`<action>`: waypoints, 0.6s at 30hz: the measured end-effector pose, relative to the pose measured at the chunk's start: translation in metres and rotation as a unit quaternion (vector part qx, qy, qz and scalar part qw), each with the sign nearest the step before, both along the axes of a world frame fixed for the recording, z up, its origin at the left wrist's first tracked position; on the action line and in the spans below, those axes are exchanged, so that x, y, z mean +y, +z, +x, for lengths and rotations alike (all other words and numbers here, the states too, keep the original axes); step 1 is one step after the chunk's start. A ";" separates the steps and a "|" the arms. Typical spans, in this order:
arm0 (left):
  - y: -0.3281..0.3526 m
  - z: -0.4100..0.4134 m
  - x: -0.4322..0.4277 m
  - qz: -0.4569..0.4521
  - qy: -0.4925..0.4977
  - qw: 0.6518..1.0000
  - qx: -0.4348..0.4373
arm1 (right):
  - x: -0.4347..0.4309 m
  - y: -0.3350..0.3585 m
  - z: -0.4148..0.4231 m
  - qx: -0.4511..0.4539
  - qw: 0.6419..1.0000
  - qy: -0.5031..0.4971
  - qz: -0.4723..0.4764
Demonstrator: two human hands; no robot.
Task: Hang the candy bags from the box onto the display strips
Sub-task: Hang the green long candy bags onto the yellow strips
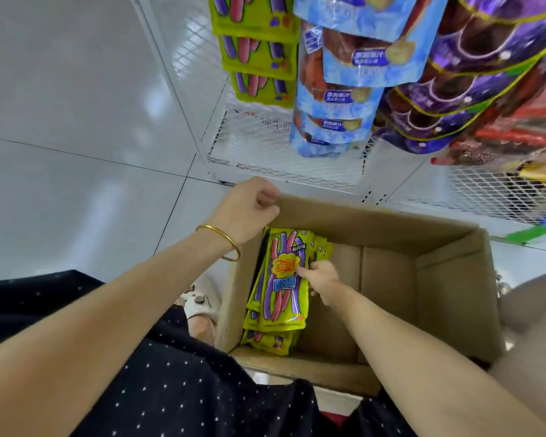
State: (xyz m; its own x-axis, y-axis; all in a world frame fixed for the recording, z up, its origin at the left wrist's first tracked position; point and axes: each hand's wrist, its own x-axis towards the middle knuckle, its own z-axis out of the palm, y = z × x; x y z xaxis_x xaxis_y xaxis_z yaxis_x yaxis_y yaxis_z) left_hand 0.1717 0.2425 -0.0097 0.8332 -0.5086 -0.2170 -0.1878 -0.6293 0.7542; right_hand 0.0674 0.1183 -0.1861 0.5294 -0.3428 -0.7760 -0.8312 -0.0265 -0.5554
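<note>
A brown cardboard box [454, 279] stands open on the floor below me. Several yellow-green candy bags [284, 298] lean in a stack against its left inner wall. My right hand [322, 280] is inside the box, its fingers pinching the right edge of the front bag. My left hand [249, 206], with a gold bangle on the wrist, grips the box's far left rim. Matching yellow-green candy bags [256, 52] hang in a column on the white mesh rack above.
Blue snack bags [344, 89] and purple ones [470, 74] hang in columns to the right of the green ones on the white mesh rack [265, 143]. Pale floor tiles [76, 121] spread to the left. The right half of the box holds nothing.
</note>
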 end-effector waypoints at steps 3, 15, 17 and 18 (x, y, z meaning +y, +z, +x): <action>-0.005 0.002 0.003 0.006 0.000 1.000 -0.005 | -0.003 0.005 0.004 -0.011 0.999 0.010 0.042; -0.006 0.007 0.005 0.098 0.060 0.993 0.009 | -0.078 0.105 -0.005 -0.202 0.945 0.256 0.017; 0.001 0.008 0.004 0.077 0.075 0.992 0.061 | -0.085 0.125 -0.005 -0.235 0.940 0.245 0.023; 0.007 0.008 0.003 0.044 0.082 0.991 0.100 | -0.086 0.135 -0.006 -0.249 0.940 0.229 0.035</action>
State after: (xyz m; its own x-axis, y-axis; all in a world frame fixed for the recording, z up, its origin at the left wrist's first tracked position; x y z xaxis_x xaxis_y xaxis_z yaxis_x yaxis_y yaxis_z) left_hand 0.1796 0.2451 -0.0030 0.8395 -0.3418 -0.4224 0.0696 -0.7033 0.7075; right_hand 0.0612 0.0324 -0.0509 0.9124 0.0528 -0.4059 -0.3787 -0.2674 -0.8861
